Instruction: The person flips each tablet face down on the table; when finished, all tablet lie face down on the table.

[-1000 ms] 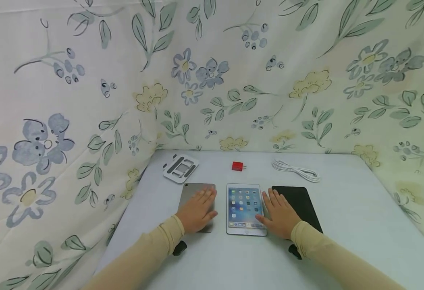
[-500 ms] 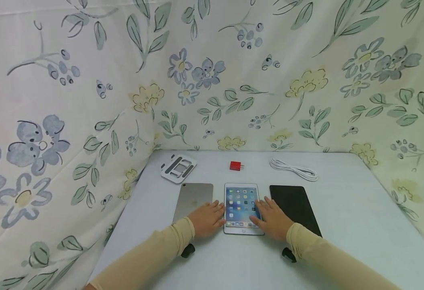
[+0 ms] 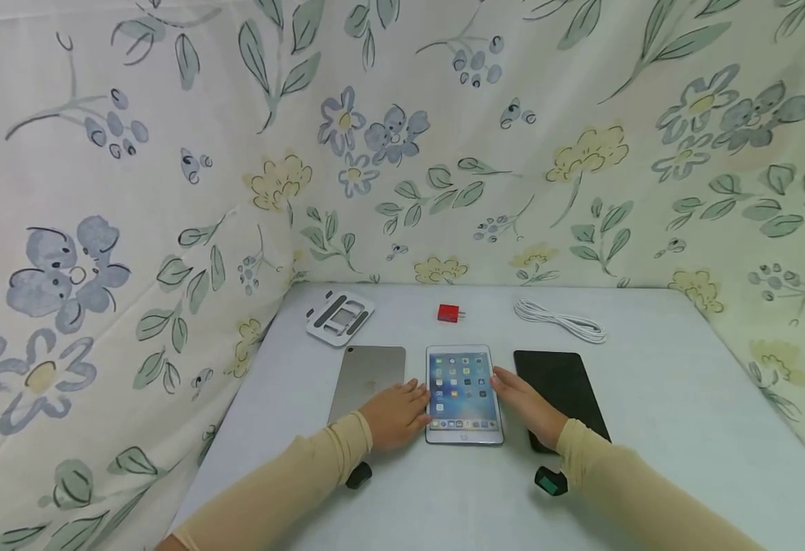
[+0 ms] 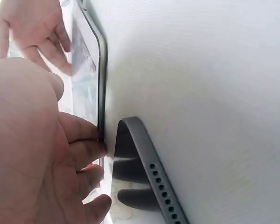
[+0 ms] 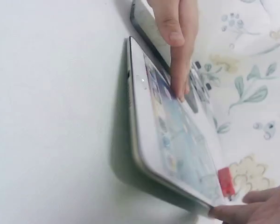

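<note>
In the head view a white tablet (image 3: 463, 394) lies face up with its screen lit, between a grey tablet (image 3: 369, 375) on the left and a black tablet (image 3: 559, 386) on the right. My left hand (image 3: 394, 415) has its fingertips at the white tablet's left edge, the forearm crossing the grey one's lower part. On the opposite side, my right hand (image 3: 529, 405) stands on edge, fingers extended to the right border. Seen from the left wrist, loosely bent fingers (image 4: 86, 154) meet the tablet's rim. A right fingertip touches the rim in the right wrist view.
Along the back of the white table (image 3: 664, 398) are a white folding stand (image 3: 340, 318), a red charger plug (image 3: 448, 313) and a coiled white cable (image 3: 559, 321). A floral cloth (image 3: 402, 153) hangs behind and at the sides.
My left hand has gone from the grey tablet to the white tablet's left edge. My right hand has left the black tablet and turned sideways at the right edge. The tablets lie where they were.
</note>
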A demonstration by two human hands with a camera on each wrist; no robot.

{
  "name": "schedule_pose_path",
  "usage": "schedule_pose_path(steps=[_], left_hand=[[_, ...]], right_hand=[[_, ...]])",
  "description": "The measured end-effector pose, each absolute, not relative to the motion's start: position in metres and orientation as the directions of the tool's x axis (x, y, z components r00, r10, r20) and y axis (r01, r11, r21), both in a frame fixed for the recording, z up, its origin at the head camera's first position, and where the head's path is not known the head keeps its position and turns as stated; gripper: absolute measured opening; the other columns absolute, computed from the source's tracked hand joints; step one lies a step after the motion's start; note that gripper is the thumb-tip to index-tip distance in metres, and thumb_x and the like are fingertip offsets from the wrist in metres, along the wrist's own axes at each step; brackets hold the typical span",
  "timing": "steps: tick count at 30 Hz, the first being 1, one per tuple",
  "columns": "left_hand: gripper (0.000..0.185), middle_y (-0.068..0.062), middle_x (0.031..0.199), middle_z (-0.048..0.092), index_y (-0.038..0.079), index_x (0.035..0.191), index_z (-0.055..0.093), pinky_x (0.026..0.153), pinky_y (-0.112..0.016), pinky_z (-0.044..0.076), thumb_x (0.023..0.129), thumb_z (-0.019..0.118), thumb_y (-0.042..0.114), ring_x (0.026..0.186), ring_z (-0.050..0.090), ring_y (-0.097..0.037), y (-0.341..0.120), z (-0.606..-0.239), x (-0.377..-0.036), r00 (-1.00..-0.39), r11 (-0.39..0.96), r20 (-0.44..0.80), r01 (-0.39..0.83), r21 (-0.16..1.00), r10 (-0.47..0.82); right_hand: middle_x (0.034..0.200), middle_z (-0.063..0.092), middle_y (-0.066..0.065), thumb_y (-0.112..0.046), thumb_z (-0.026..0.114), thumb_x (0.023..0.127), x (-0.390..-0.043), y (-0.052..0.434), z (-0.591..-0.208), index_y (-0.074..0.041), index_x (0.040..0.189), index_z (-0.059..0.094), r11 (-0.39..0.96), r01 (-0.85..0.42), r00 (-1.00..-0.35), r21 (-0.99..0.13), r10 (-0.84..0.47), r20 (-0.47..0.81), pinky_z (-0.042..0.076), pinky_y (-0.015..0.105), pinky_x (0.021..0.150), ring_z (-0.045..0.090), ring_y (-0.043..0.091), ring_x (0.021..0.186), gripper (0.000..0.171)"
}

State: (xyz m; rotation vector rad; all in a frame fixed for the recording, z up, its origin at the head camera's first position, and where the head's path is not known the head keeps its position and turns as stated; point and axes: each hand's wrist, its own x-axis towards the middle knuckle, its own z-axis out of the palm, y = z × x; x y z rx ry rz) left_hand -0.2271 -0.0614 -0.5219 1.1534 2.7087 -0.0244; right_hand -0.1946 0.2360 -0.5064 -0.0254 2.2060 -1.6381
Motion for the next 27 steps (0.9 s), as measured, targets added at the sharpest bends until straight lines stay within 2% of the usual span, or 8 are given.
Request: schedule_pose_path(steps=[7, 10, 14, 21, 24, 27], left_hand=[[0.065, -0.007, 0.166, 0.043, 0.006, 0.162, 0.046, 0.125, -0.046, 0.031, 0.116, 0.032, 0.05, 0.157, 0.032, -0.027, -0.061, -0.514, -0.234, -0.699, 0.723, -0.188, 0.681, 0.116, 0.69], [0.065, -0.007, 0.164, 0.046, 0.007, 0.161, 0.049, 0.125, -0.045, 0.032, 0.116, 0.03, 0.05, 0.156, 0.034, -0.027, -0.054, -0.512, -0.237, -0.694, 0.712, -0.161, 0.682, 0.167, 0.702], [0.063, -0.006, 0.163, 0.047, 0.008, 0.161, 0.048, 0.124, -0.041, 0.033, 0.117, 0.028, 0.048, 0.154, 0.038, -0.025, -0.041, -0.508, -0.237, -0.689, 0.682, -0.113, 0.657, 0.321, 0.716], [0.056, -0.004, 0.164, 0.047, 0.008, 0.164, 0.043, 0.122, -0.042, 0.036, 0.118, 0.034, 0.04, 0.151, 0.044, -0.022, -0.04, -0.487, -0.233, -0.737, 0.558, 0.069, 0.566, 0.607, 0.672], [0.058, -0.005, 0.166, 0.043, 0.007, 0.165, 0.04, 0.123, -0.043, 0.035, 0.117, 0.041, 0.041, 0.152, 0.041, -0.022, -0.045, -0.477, -0.23, -0.744, 0.494, 0.123, 0.548, 0.675, 0.656], [0.067, -0.007, 0.168, 0.038, 0.005, 0.166, 0.036, 0.124, -0.042, 0.033, 0.114, 0.049, 0.044, 0.154, 0.038, -0.022, -0.05, -0.475, -0.227, -0.742, 0.449, 0.155, 0.543, 0.71, 0.652]], right_hand=[[0.173, 0.021, 0.027, -0.038, 0.036, 0.117, -0.189, 0.231, -0.48, 0.0, 0.17, 0.01, 0.222, 0.047, -0.945, -0.974, -0.305, -0.116, 0.005, 0.072, 0.123, 0.012, 0.047, 0.16, 0.07], [0.174, 0.017, 0.025, -0.034, 0.037, 0.117, -0.189, 0.224, -0.468, -0.002, 0.171, 0.007, 0.185, -0.004, -0.938, -0.983, -0.342, -0.061, 0.007, 0.072, 0.122, 0.014, 0.048, 0.16, 0.069], [0.176, 0.01, 0.024, -0.029, 0.039, 0.117, -0.19, 0.213, -0.461, -0.001, 0.171, 0.005, 0.14, -0.065, -0.924, -0.988, -0.381, 0.007, 0.011, 0.071, 0.122, 0.014, 0.048, 0.159, 0.069], [0.176, 0.01, 0.024, -0.025, 0.037, 0.118, -0.195, 0.195, -0.469, -0.001, 0.171, 0.004, 0.078, -0.095, -0.883, -0.992, -0.468, 0.047, 0.021, 0.065, 0.123, 0.017, 0.047, 0.159, 0.067], [0.176, 0.013, 0.023, -0.034, 0.035, 0.118, -0.196, 0.191, -0.48, -0.004, 0.171, 0.004, 0.173, -0.08, -0.884, -0.982, -0.468, -0.011, 0.025, 0.065, 0.122, 0.025, 0.048, 0.157, 0.068], [0.175, 0.018, 0.02, -0.048, 0.034, 0.117, -0.194, 0.19, -0.493, -0.005, 0.172, 0.008, 0.339, -0.042, -0.887, -0.94, -0.445, -0.121, 0.025, 0.066, 0.122, 0.028, 0.046, 0.156, 0.075]])
